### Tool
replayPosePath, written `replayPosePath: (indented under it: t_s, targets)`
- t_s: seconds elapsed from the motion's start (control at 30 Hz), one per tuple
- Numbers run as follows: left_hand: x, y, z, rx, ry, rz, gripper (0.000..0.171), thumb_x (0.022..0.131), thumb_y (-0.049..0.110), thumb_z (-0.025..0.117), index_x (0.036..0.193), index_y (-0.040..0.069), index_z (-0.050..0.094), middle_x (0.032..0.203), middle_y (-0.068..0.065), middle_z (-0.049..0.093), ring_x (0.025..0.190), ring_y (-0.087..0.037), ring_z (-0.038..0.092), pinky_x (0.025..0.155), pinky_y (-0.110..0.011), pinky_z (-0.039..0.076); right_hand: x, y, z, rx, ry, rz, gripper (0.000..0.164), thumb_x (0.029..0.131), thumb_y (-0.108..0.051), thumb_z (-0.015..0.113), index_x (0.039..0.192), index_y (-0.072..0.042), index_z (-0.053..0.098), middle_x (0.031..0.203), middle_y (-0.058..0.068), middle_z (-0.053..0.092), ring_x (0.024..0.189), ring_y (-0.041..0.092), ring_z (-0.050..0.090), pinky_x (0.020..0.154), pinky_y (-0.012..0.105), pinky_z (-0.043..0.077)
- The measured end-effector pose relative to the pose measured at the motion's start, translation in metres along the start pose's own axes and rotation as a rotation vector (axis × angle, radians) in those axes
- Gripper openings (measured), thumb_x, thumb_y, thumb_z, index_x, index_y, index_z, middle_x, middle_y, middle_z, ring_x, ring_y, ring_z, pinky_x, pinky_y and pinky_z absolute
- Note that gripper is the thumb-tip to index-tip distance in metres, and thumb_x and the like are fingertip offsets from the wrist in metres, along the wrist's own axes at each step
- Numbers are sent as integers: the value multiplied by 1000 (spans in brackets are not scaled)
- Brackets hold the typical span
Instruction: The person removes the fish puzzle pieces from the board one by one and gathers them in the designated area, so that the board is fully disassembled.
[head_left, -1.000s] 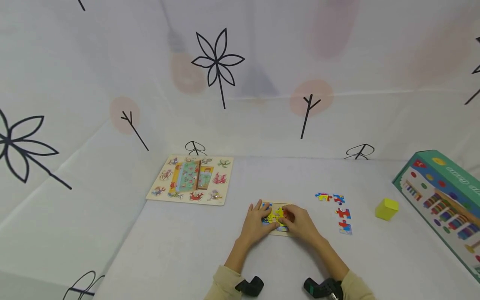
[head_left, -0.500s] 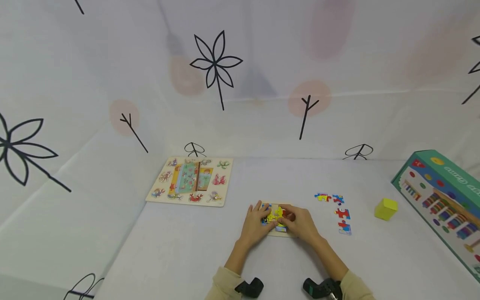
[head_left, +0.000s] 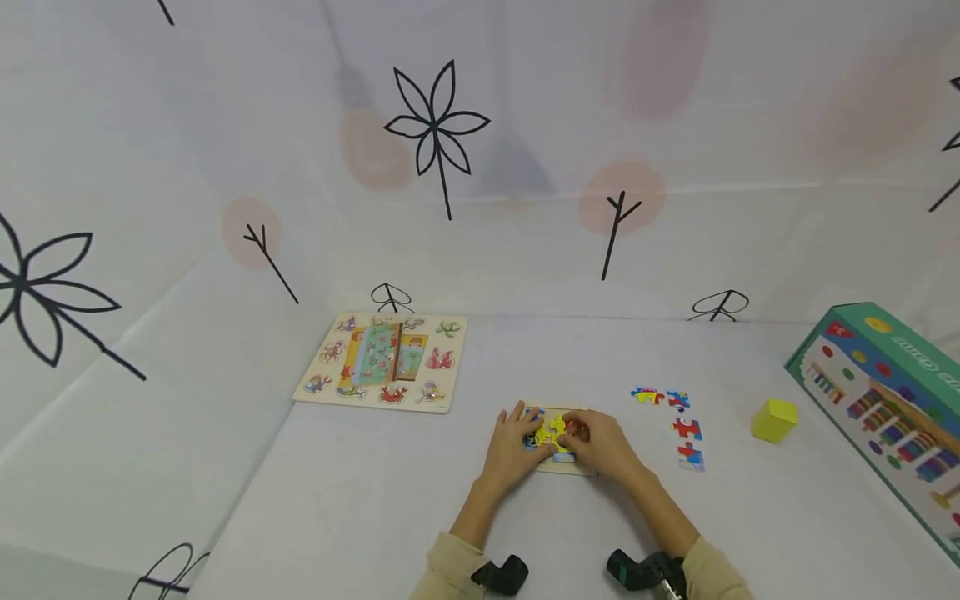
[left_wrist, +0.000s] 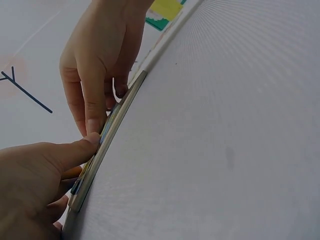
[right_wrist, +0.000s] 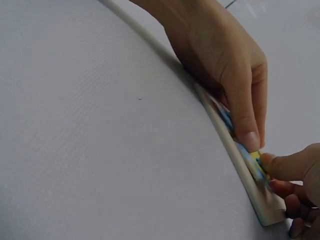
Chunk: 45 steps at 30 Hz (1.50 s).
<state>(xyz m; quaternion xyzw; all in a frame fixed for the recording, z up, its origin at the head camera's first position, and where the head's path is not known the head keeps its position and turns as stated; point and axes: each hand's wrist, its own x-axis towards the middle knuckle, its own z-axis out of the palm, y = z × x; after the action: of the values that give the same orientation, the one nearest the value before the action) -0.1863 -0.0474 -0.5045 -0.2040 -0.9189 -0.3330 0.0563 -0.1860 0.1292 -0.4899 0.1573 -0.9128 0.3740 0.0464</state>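
A small wooden jigsaw board (head_left: 558,468) lies between the two hands, partly covered by them. Yellow, red and blue jigsaw pieces (head_left: 542,433) fill part of it. My left hand (head_left: 512,446) rests on the board's left side with fingers extended, its thumb pressing on the pieces. My right hand (head_left: 606,448) pinches a jigsaw piece, mostly hidden, between thumb and forefinger at the right part of the board. In the left wrist view, the left thumb (left_wrist: 80,150) and the right fingertips (left_wrist: 94,125) nearly meet above the board's edge.
Several loose jigsaw pieces (head_left: 686,427) lie right of the board. Beyond them stand a yellow block (head_left: 773,419) and a green toy box (head_left: 873,400). A larger wooden picture puzzle (head_left: 381,362) lies at the back left, near the patterned cloth backdrop.
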Motion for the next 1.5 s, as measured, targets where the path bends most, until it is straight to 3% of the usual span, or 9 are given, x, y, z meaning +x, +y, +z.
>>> replayPosePath:
  t_s: [0.23,0.43,0.57,0.83,1.17,1.4,1.5]
  targets:
    - [0,2,-2,-3,-6,-6,52,78,32,73,117,-1,64,129,-10,58,132,-33,41,110,-52,25,4,0,-11,89,-83,30,19,78,1,70,96,8,65,74,1,58,66,11,48,56,21,40]
    - [0,3,-4,-15,-13,-20,51,78,30,74,117,-2,64,129,-10,58,132,-33,40,110,-52,24,1,3,-11,177,-52,32,18,78,-1,71,93,2,61,79,2,61,69,12,53,60,21,45]
    - [0,4,-4,-17,-13,-16,51,79,30,74,117,-2,64,129,-12,58,132,-33,40,110,-53,24,-1,5,-9,144,-37,-7,20,79,-1,71,98,4,64,79,2,63,71,12,55,62,21,48]
    - [0,0,-2,-28,-10,-7,53,79,30,74,118,-2,63,129,-12,57,132,-33,39,111,-53,23,-1,6,-6,64,-89,-95,37,77,-2,72,110,12,63,90,8,66,75,12,53,64,24,48]
    - [-1,-1,-3,-33,-12,2,53,77,29,76,118,-2,63,129,-13,58,132,-35,40,110,-54,24,-4,8,-4,41,-93,-115,44,75,-9,77,111,11,63,97,12,67,83,18,57,72,27,50]
    - [0,-1,-1,-34,-20,-7,53,77,29,76,118,-3,63,130,-12,57,133,-34,39,111,-53,23,-8,10,-5,63,-36,-89,39,78,-7,74,111,10,63,91,7,64,74,10,48,62,22,43]
    - [0,-1,-1,-14,-19,-5,53,77,30,76,118,-2,63,130,-12,57,133,-33,39,111,-52,23,-13,12,-10,60,-6,-60,40,79,-9,74,114,7,62,91,5,61,75,11,47,63,24,44]
